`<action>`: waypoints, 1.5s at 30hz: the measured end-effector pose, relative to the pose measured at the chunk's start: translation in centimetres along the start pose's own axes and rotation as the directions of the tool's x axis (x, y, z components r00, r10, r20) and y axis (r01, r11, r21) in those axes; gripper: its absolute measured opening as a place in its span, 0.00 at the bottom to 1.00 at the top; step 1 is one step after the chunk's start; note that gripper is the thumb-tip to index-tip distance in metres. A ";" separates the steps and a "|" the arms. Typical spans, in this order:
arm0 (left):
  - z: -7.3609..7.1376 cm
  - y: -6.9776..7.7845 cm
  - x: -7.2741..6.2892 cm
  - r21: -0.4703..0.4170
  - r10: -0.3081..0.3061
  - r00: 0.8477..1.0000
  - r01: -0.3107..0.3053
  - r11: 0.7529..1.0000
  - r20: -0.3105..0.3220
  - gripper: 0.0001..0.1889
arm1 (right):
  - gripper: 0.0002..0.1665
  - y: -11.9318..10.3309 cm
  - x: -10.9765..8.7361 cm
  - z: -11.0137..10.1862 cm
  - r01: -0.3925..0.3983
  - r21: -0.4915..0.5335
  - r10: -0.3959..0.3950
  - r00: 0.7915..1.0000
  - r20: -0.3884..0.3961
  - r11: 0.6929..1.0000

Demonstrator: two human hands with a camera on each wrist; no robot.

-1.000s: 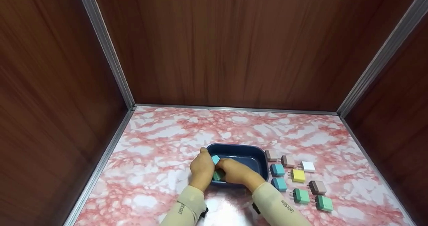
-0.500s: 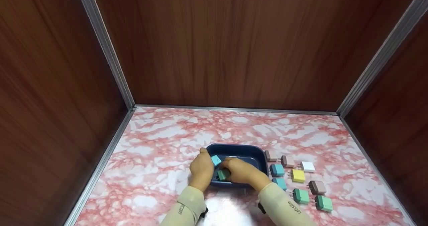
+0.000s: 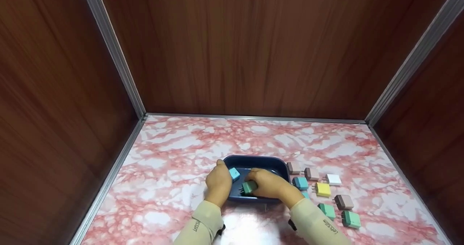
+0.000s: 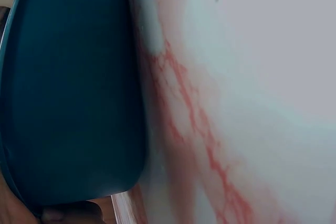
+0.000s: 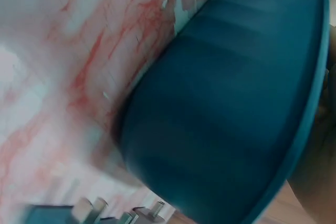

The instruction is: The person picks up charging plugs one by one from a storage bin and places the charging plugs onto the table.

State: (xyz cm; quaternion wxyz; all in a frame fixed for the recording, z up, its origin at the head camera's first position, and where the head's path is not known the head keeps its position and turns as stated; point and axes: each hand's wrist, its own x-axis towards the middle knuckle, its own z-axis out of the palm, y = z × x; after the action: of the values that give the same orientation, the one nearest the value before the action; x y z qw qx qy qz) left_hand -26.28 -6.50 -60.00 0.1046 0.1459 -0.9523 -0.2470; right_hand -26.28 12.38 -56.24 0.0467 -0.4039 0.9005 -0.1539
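A dark blue rectangular tub point(image 3: 258, 157) sits on the table in front of me. My left hand point(image 3: 218, 182) grips its left rim, thumb upward; the left wrist view has fingertips point(image 4: 71, 213) at the end of the tub's wall. Inside the tub, my right hand point(image 3: 269, 184) holds a green plug charger point(image 3: 248, 187) from its right side, prongs pointing left. A light blue plug charger point(image 3: 234, 174) lies in the tub beside my left hand. In the right wrist view the tub's outer wall point(image 5: 220, 114) hides most of that hand's work.
Several plug chargers stand right of the tub: pinkish ones point(image 3: 311, 174), a white one point(image 3: 333, 179), a yellow one point(image 3: 323, 189), blue ones point(image 3: 300, 183) and green ones point(image 3: 351, 219). My right forearm partly covers this group. Wood-grain panels point(image 3: 232, 49) enclose the marbled table point(image 3: 174, 158).
My right hand has moved right within the tub, taking the green charger away from my left hand. The light blue charger now shows more fully. My left hand has stayed at the rim.
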 end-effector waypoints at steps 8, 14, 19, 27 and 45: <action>-0.1 0.1 -0.1 0.021 0.007 1.000 -0.007 1.000 -0.009 0.11 | 0.22 -0.2 -0.8 -0.9 0.010 -0.036 -0.010 1.000 0.007 0.999; 0.0 0.0 -0.2 0.020 0.016 0.999 -0.015 1.000 -0.029 0.08 | 0.23 -0.1 -1.5 -1.5 0.018 -0.070 -0.020 1.000 -0.021 0.997; 0.0 0.0 -0.3 0.020 0.023 0.999 -0.023 1.000 -0.045 0.07 | 0.24 0.1 -2.3 -1.9 -0.008 -0.060 0.006 0.999 -0.037 0.998; 0.0 -0.1 -0.3 0.007 0.034 0.997 -0.034 0.999 -0.075 0.06 | 0.23 0.5 -3.6 -2.4 -0.047 -0.005 0.046 0.997 -0.066 0.999; -0.1 0.0 -0.3 -0.003 0.028 0.998 -0.028 1.000 -0.049 0.07 | 0.23 0.9 -5.5 -3.7 -0.095 0.073 0.103 0.988 -0.115 0.993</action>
State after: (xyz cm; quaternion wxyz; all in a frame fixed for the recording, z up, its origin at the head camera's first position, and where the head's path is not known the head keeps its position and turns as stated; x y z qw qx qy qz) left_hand -25.97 -6.49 -59.93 0.1315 0.1384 -0.9510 -0.2434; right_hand -24.07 17.93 -53.24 0.0143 -0.3469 0.9151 -0.2053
